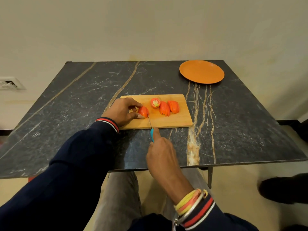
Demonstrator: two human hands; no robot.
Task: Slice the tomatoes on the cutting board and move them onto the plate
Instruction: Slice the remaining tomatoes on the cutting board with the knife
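Note:
A wooden cutting board (175, 121) lies on the dark marble table. My left hand (122, 110) pinches a tomato half (143, 111) at the board's left side. My right hand (162, 152) grips a knife with a blue handle (152, 135); its thin blade (149, 120) meets the right edge of that tomato half. On the board's middle lie a cut tomato end (155, 102) and two groups of slices (164, 108) (173, 106). An orange plate (201, 71) sits empty at the far right of the table.
The marble table (75, 100) ends at a near edge just below my right hand. Behind it stands a pale wall, with a wall socket (10, 83) at the left. A dark shoe (281, 189) is on the floor at the right.

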